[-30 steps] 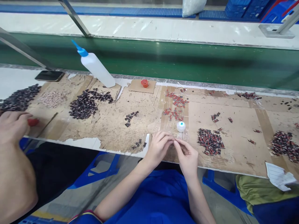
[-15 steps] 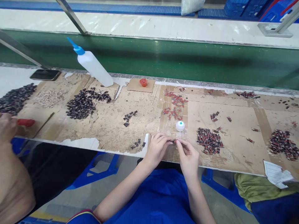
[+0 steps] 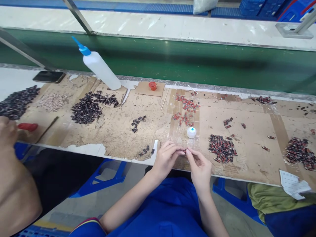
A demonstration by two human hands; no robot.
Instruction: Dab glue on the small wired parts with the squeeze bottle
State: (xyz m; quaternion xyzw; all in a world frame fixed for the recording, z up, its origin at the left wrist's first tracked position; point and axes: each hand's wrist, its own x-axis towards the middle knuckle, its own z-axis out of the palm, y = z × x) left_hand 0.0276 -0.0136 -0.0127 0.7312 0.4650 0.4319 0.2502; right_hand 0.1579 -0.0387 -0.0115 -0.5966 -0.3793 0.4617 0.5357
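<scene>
My left hand [image 3: 168, 157] and my right hand [image 3: 199, 167] meet fingertip to fingertip at the front edge of the bench. Pinched between them is a small black-and-red part [image 3: 184, 151], mostly covered by the fingers. Just beyond the fingertips stands a small round white bottle [image 3: 191, 132] with a blue tip. To the right of my right hand lies a pile of black-and-red parts [image 3: 222, 148]. Loose red pieces [image 3: 187, 104] are scattered behind the bottle. A few black pieces [image 3: 146, 151] lie left of my left hand.
Cardboard [image 3: 123, 131] covers the bench. A tall white squeeze bottle [image 3: 102, 70], a red cup [image 3: 152, 86], a thin stick [image 3: 165, 99] and a black pile [image 3: 86, 110] stand or lie farther back. At left, a co-worker's hand [image 3: 7, 133] is beside a red object [image 3: 28, 127].
The fingertips have closed further over the small part, so less of it shows. The whole view has shifted slightly; the piles and bottles keep their places.
</scene>
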